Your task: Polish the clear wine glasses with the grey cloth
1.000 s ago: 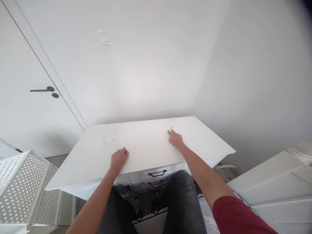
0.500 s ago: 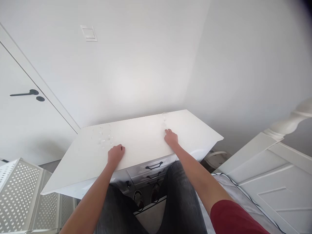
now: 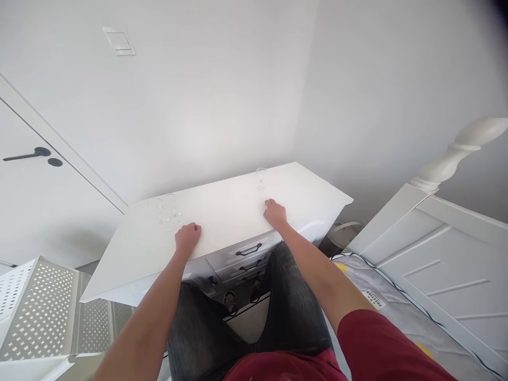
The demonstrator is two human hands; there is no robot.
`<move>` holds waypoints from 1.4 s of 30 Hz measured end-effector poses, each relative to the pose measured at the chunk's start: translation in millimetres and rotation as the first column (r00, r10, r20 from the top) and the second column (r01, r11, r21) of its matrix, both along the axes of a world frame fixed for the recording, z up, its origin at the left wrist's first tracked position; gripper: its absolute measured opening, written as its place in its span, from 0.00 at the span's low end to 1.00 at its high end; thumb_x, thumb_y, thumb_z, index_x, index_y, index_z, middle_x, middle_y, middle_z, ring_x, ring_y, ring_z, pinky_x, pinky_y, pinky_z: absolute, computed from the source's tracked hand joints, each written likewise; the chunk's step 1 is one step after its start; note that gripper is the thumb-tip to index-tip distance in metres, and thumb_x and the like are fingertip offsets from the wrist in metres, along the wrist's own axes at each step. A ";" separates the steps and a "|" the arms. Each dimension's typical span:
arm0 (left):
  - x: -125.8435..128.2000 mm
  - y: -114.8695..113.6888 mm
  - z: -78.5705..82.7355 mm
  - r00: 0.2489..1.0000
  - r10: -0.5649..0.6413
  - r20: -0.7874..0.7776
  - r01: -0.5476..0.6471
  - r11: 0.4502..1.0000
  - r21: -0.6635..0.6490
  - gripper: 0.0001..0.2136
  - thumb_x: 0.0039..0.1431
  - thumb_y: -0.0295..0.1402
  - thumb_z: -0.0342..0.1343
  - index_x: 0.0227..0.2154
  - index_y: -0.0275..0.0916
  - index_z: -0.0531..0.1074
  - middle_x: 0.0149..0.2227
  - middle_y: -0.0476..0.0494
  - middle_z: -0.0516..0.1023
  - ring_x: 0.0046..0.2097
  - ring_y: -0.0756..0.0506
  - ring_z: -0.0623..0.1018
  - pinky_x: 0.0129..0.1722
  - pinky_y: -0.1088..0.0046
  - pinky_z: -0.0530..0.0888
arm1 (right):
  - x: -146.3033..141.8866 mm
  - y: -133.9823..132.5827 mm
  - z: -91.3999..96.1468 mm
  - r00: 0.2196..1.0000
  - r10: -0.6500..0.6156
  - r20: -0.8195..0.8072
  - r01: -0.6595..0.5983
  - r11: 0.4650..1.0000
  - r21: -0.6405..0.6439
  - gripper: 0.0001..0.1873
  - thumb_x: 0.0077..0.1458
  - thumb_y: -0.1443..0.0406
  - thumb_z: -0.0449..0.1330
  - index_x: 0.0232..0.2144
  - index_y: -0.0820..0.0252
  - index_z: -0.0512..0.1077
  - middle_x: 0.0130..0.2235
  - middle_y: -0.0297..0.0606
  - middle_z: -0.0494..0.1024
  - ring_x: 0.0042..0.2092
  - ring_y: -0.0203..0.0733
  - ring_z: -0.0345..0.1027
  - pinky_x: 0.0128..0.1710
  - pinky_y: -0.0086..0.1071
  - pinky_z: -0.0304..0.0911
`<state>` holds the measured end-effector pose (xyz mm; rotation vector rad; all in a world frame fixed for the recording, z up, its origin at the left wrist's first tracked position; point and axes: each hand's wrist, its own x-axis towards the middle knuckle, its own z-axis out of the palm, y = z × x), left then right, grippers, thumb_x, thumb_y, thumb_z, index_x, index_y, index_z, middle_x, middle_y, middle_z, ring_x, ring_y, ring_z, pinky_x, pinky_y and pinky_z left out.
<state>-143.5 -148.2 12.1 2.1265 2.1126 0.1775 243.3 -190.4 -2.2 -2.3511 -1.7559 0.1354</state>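
A clear stemmed glass [image 3: 260, 179] stands upright on the white dresser top [image 3: 226, 211], toward its back edge. My right hand [image 3: 274, 212] rests on the surface just in front of that glass and apart from it, its fingers curled in with nothing visible in them. Toward the dresser's front edge, my left hand [image 3: 188, 236] lies closed in a loose fist, seemingly around nothing. Beyond and to the left of it is a group of several clear glasses [image 3: 169, 211], faint against the white surface.
Drawers with black handles [image 3: 248, 250] face my legs. A perforated white rack [image 3: 43, 307] stands at left, near a door with a black handle [image 3: 39, 152]. At right are a white bed frame post [image 3: 448, 164] and a grey mattress [image 3: 397, 312].
My right hand has drawn slightly away from the lone glass, which now shows whole. The left hand stays closed on the dresser. The view has tilted and shifted, bringing more of the mattress in.
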 end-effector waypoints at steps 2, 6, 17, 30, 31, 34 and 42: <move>0.5 -1.0 0.8 1.000 0.001 0.001 -0.001 1.000 0.005 0.18 0.71 0.38 0.41 0.32 0.40 0.74 0.36 0.34 0.81 0.37 0.36 0.79 0.37 0.64 0.65 | 0.1 -1.6 -0.1 1.000 -0.003 -0.002 0.003 1.000 0.005 0.25 0.70 0.70 0.48 0.65 0.60 0.69 0.65 0.52 0.72 0.51 0.49 0.78 0.50 0.39 0.67; 1.0 -1.6 0.5 1.000 0.005 0.014 -0.005 1.000 0.009 0.18 0.71 0.38 0.41 0.31 0.40 0.73 0.35 0.35 0.80 0.37 0.37 0.79 0.37 0.64 0.64 | 0.3 -2.7 0.6 1.000 -0.010 -0.001 0.010 1.000 0.011 0.24 0.70 0.70 0.48 0.64 0.59 0.70 0.65 0.52 0.73 0.51 0.49 0.78 0.50 0.39 0.67; 0.2 -1.8 -6.3 0.982 0.103 0.161 -0.109 0.993 0.033 0.14 0.72 0.39 0.45 0.33 0.41 0.70 0.36 0.35 0.80 0.40 0.35 0.80 0.40 0.63 0.65 | 1.1 -3.0 -0.1 1.000 0.008 0.022 -0.008 1.000 -0.002 0.24 0.69 0.71 0.47 0.61 0.61 0.71 0.64 0.53 0.73 0.49 0.49 0.78 0.47 0.40 0.66; -19.2 2.5 -7.5 0.541 0.227 0.810 -0.362 0.932 -0.020 0.29 0.70 0.48 0.56 0.64 0.41 0.51 0.47 0.40 0.87 0.39 0.47 0.82 0.37 0.71 0.74 | -2.5 21.9 -2.8 0.997 -0.012 0.073 0.013 1.000 -0.012 0.19 0.71 0.67 0.49 0.59 0.60 0.70 0.60 0.50 0.71 0.41 0.42 0.78 0.40 0.37 0.64; -18.6 3.3 -7.8 0.453 0.209 0.867 -0.352 0.935 -0.041 0.33 0.69 0.48 0.59 0.65 0.40 0.50 0.48 0.39 0.88 0.37 0.48 0.81 0.36 0.72 0.73 | -3.0 23.6 -2.6 0.997 -0.011 0.077 0.012 1.000 -0.014 0.19 0.71 0.67 0.49 0.59 0.60 0.70 0.60 0.50 0.70 0.40 0.42 0.78 0.40 0.37 0.64; -12.7 7.0 -6.5 0.187 0.155 0.970 -0.312 0.946 -0.091 0.41 0.66 0.46 0.65 0.69 0.39 0.47 0.50 0.36 0.88 0.34 0.50 0.80 0.32 0.74 0.73 | -5.1 25.6 -0.6 0.995 -0.012 0.096 0.013 1.000 -0.020 0.19 0.71 0.66 0.49 0.59 0.60 0.70 0.60 0.50 0.70 0.41 0.43 0.78 0.39 0.37 0.64; 8.7 17.0 -2.1 -0.058 0.013 0.998 -0.236 0.971 -0.027 0.38 0.64 0.49 0.70 0.65 0.46 0.51 0.58 0.33 0.84 0.39 0.50 0.86 0.38 0.74 0.81 | -11.2 23.0 3.6 0.993 -0.012 0.121 0.012 1.000 -0.005 0.19 0.70 0.67 0.49 0.58 0.62 0.71 0.57 0.50 0.72 0.42 0.45 0.78 0.39 0.37 0.63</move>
